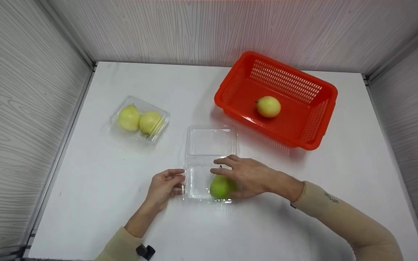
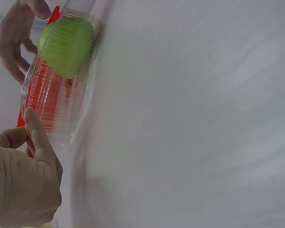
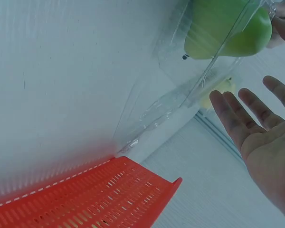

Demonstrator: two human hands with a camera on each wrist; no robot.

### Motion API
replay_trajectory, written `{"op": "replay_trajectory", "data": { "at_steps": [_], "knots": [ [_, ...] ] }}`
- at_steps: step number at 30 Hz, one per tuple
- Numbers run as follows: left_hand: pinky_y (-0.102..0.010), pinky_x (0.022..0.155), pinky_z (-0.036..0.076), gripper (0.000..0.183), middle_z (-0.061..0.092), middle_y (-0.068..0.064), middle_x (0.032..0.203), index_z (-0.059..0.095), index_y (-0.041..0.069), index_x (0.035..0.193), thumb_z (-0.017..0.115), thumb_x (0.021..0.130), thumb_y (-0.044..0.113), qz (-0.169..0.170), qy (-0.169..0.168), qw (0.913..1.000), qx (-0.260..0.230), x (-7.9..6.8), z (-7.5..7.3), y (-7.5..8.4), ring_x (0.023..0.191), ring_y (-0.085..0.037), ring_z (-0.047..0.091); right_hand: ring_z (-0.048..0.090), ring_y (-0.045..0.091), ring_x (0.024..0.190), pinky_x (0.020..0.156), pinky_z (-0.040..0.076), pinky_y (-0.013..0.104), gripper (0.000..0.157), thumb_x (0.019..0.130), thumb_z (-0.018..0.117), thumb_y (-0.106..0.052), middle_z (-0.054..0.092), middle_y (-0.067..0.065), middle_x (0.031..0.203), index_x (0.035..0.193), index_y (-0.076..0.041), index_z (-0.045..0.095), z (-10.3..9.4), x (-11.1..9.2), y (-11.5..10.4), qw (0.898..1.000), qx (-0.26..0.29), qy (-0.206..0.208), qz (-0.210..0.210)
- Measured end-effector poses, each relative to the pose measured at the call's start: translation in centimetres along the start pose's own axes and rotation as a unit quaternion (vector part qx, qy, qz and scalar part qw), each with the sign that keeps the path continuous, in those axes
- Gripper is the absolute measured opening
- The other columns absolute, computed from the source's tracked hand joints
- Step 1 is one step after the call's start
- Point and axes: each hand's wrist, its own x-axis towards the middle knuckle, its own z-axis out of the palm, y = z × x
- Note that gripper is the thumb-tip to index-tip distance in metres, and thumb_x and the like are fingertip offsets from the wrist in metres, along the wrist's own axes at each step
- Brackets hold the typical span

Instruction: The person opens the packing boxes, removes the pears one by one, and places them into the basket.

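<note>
- A green pear (image 1: 220, 187) is lying in the near half of an open clear clamshell (image 1: 199, 183), toward four o'clock, its stem pointing to twelve.
- Settling it well likely calls for a light touch: easing the fruit down, keeping the stem clear of the hinge, and steadying the thin plastic against sliding.
- The left hand (image 1: 163, 188) is pinching the clamshell's rim at nine o'clock, its forearm slanting in from seven.
- The right hand (image 1: 250, 177) is arching over the pear from three o'clock, fingers spread; whether the thumb is touching the fruit cannot be told.
- The lid (image 1: 210, 142) is lying open at twelve.
- At ten, a closed clamshell is holding two yellow pears (image 1: 151, 122).
- Farther off, between one and two, a red basket (image 1: 327, 117) is holding a round yellow pear (image 1: 269, 106).
</note>
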Motion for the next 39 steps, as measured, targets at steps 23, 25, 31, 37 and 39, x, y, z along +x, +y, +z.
{"op": "replay_trajectory", "data": {
  "at_steps": [23, 25, 31, 37, 39],
  "knots": [
    [-0.022, 0.064, 0.064, 0.028, 0.075, -0.007, 0.093, 0.066, -0.002, 0.124, 0.069, 0.097, 0.004, 0.002, -0.001, 1.0000, 0.008, -0.1, -0.1, 0.0, 0.075, -0.013, 0.071, 0.058, 0.026, 0.131, 0.095, 0.064, 0.038, 0.048, 0.092, 0.081, -0.033, 0.065, 0.004, 0.141, 0.136, -0.026, 0.064, 2.3, 2.0, -1.1, 0.999, -0.006, -0.044, -0.006],
    [-0.023, 0.064, 0.064, 0.028, 0.075, -0.007, 0.093, 0.067, -0.002, 0.124, 0.069, 0.097, 0.004, 0.000, -0.001, 1.0000, 0.009, -0.1, -0.1, 0.0, 0.075, -0.013, 0.071, 0.057, 0.026, 0.132, 0.097, 0.063, 0.038, 0.049, 0.092, 0.082, -0.033, 0.064, 0.004, 0.140, 0.137, -0.026, 0.064, 2.4, 2.1, -1.1, 0.999, 0.004, -0.051, 0.000],
    [-0.022, 0.064, 0.064, 0.027, 0.075, -0.008, 0.093, 0.067, -0.002, 0.123, 0.069, 0.097, 0.004, 0.004, 0.002, 0.9999, 0.013, -0.1, -0.1, 0.0, 0.074, -0.012, 0.071, 0.057, 0.025, 0.131, 0.099, 0.062, 0.037, 0.050, 0.091, 0.083, -0.029, 0.064, 0.004, 0.138, 0.137, -0.026, 0.065, 2.4, 2.1, -0.9, 0.998, 0.020, -0.058, 0.004],
    [-0.023, 0.065, 0.064, 0.028, 0.076, -0.007, 0.092, 0.067, -0.002, 0.124, 0.069, 0.097, 0.004, 0.005, -0.003, 0.9999, 0.014, -0.1, -0.2, 0.0, 0.074, -0.013, 0.072, 0.057, 0.025, 0.130, 0.099, 0.063, 0.037, 0.045, 0.091, 0.083, -0.029, 0.066, 0.004, 0.135, 0.133, -0.023, 0.067, 2.2, 1.8, -0.7, 0.999, 0.023, -0.040, -0.018],
    [-0.023, 0.065, 0.064, 0.028, 0.076, -0.006, 0.091, 0.067, -0.003, 0.124, 0.069, 0.097, 0.004, 0.005, -0.003, 0.9999, 0.014, 0.0, -0.2, -0.1, 0.074, -0.013, 0.072, 0.057, 0.026, 0.131, 0.099, 0.063, 0.037, 0.044, 0.091, 0.083, -0.029, 0.066, 0.004, 0.134, 0.132, -0.022, 0.068, 2.0, 1.7, -0.6, 0.999, 0.019, -0.029, -0.028]
  ]
}}
